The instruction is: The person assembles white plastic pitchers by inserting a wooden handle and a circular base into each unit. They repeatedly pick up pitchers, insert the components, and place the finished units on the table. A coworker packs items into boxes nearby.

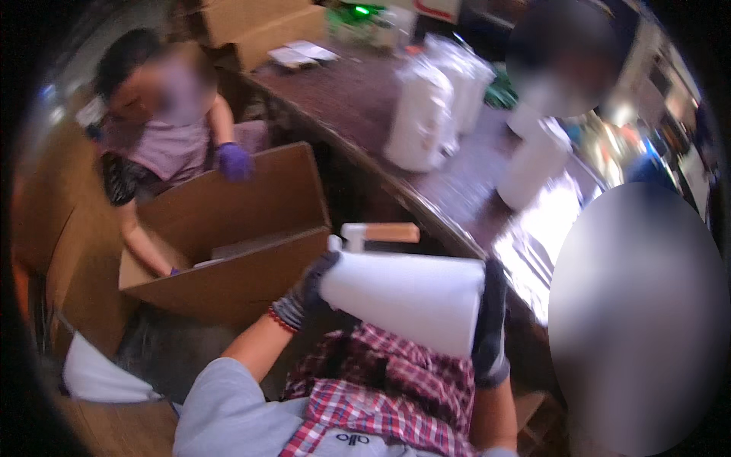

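Held sideways in front of my chest is a white, smooth, roll-shaped pack. My left hand, in a grey and dark glove, is closed on its left end. My right hand, also gloved, is closed against the right end, with its fingers partly hidden. Just beyond the pack, a tan bar-shaped piece with a pale end sticks out; its kind is unclear. To the left stands an open cardboard box with some pale items inside.
A person in purple gloves reaches into the box. Plastic-wrapped white stacks and another white stack stand on the dark table. Its edge runs close beyond my right hand. A blurred figure is at the right.
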### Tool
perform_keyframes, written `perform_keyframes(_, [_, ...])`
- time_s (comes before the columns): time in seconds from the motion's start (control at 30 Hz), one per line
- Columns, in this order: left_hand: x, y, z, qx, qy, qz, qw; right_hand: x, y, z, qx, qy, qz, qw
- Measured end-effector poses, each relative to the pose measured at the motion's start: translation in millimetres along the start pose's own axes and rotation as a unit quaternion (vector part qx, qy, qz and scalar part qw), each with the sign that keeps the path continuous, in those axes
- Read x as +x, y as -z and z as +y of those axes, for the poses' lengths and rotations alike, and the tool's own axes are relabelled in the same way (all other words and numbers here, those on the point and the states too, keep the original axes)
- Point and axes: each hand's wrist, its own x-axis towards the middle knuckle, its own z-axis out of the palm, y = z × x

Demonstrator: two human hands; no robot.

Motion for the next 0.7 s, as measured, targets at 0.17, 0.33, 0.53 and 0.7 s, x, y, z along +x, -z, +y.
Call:
perform_keyframes(0.17, [-6, -31, 39, -0.147, -0.025, -0.012, 0.989, 11, 34, -1, 0.08, -0.017, 0.121, 0.989])
perform_keyframes(0.33, [-2, -51, 53, -0.106, -0.032, -0.013, 0.994, 6, -6, -1, 0.019, -0.028, 0.015, 0.999])
perform_keyframes(0.53, [-5, -60, 46, -0.271, 0.065, 0.022, 0.96, 4, 20, 7, 0.074, -0.066, 0.064, 0.993])
perform_keyframes(0.7, [-4, -51, 53, -0.368, 0.072, -0.083, 0.923, 3, 24, -13, 0.173, -0.23, 0.139, 0.948])
